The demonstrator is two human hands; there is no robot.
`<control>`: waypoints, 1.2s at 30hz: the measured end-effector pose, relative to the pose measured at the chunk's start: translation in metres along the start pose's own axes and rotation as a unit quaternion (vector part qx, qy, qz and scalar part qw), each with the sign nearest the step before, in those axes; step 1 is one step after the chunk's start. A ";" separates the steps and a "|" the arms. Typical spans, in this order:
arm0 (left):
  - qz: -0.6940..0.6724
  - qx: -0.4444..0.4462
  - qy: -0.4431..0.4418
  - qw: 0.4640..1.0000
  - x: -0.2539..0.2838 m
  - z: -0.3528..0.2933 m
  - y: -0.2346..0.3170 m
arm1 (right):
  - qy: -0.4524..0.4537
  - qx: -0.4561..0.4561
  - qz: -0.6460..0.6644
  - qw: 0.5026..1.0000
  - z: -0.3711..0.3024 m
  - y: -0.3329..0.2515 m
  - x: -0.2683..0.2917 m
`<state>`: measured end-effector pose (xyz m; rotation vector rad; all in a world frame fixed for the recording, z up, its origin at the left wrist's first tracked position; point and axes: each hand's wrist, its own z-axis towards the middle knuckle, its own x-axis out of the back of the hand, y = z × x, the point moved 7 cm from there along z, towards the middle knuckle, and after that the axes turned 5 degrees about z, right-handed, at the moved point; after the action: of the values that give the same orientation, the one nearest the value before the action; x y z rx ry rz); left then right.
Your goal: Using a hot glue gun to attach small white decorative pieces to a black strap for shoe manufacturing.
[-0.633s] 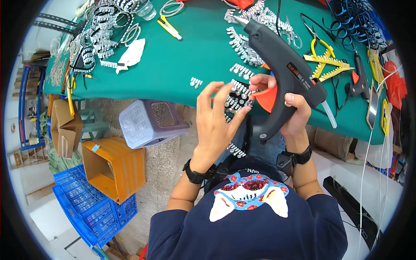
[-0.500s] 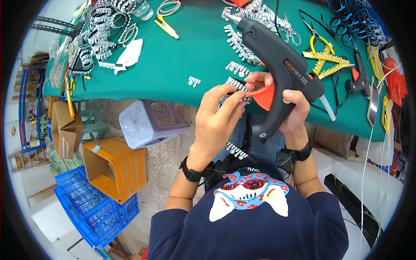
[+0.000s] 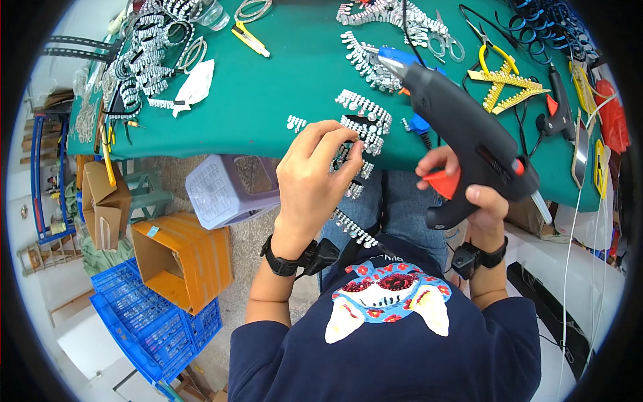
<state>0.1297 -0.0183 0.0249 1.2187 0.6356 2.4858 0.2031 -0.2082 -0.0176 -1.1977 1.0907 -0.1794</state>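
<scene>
My left hand (image 3: 309,175) is closed in a pinch on a rhinestone trim (image 3: 355,187) at the table's front edge. Its fingers hide part of the trim, and a tail of the strip (image 3: 356,229) hangs over my lap. To the right, my right hand (image 3: 487,209) wraps the handle of a black glue gun (image 3: 462,107) with an orange trigger. The gun's metal nozzle points to the upper left, above the table. A clear glue stick (image 3: 541,208) sticks out of its back. More rhinestone trim (image 3: 365,104) lies just beyond my left fingertips.
The green table (image 3: 281,87) carries heaped trims (image 3: 151,60), a yellow cutter (image 3: 250,39), scissors (image 3: 445,41), yellow-handled pliers (image 3: 494,57) and a second glue gun (image 3: 557,110). A blue tool lies partly behind my gun. Left of me stand a stool (image 3: 218,191), boxes (image 3: 184,261) and a blue crate (image 3: 137,315).
My right hand has drawn the glue gun to the right, away from my left hand. My left hand has shifted slightly left, still pinching the trim. A blue tool behind the gun has become visible.
</scene>
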 end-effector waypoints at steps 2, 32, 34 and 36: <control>0.002 0.006 -0.023 1.000 -0.002 0.000 -0.001 | 0.000 -0.020 -0.066 0.998 -0.014 -0.006 0.008; 0.024 -0.026 0.075 0.997 -0.012 -0.001 -0.002 | -0.103 -0.040 -0.162 0.981 -0.042 0.015 0.029; 0.020 -0.021 0.074 0.997 -0.013 0.000 -0.002 | -0.092 -0.044 -0.156 0.983 -0.043 0.016 0.032; 0.016 -0.016 0.072 0.997 -0.013 0.000 -0.002 | -0.088 -0.042 -0.155 0.983 -0.043 0.016 0.034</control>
<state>0.1373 -0.0221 0.0150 1.0544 0.6131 2.6178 0.1814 -0.2512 -0.0480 -1.4291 0.7594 -0.2636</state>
